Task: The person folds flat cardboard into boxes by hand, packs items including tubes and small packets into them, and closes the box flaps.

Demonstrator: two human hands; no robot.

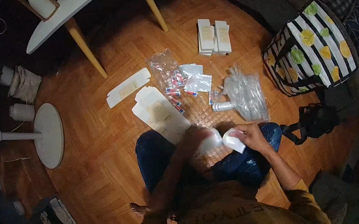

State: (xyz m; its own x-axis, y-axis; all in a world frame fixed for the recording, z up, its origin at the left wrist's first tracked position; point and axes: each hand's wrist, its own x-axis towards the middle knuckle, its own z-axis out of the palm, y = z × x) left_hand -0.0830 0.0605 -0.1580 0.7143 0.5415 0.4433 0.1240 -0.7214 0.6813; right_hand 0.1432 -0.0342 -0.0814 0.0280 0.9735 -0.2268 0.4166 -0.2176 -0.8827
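Over my crossed legs, my right hand (pixel 251 137) pinches a small white piece (pixel 234 141) with a pointed lower corner, like folded card or paper. My left hand (pixel 194 138), smeared by motion, grips a white rounded object (pixel 210 140) whose kind I cannot make out. The two white things are close side by side. Just beyond my left hand lies an unfolded white carton (pixel 161 113) with a beige printed panel. A second flattened carton (pixel 128 88) is further off to the left.
Small red-and-blue tubes (pixel 176 99), white sachets (pixel 198 83) and a clear plastic bag (pixel 163 65) lie ahead. Clear plastic packaging (pixel 244 95) sits right of them. White boxes (pixel 206 36) stand behind. A fruit-patterned bag (pixel 309 51), table leg (pixel 86 47) and round-based stand (pixel 49 136) surround the floor.
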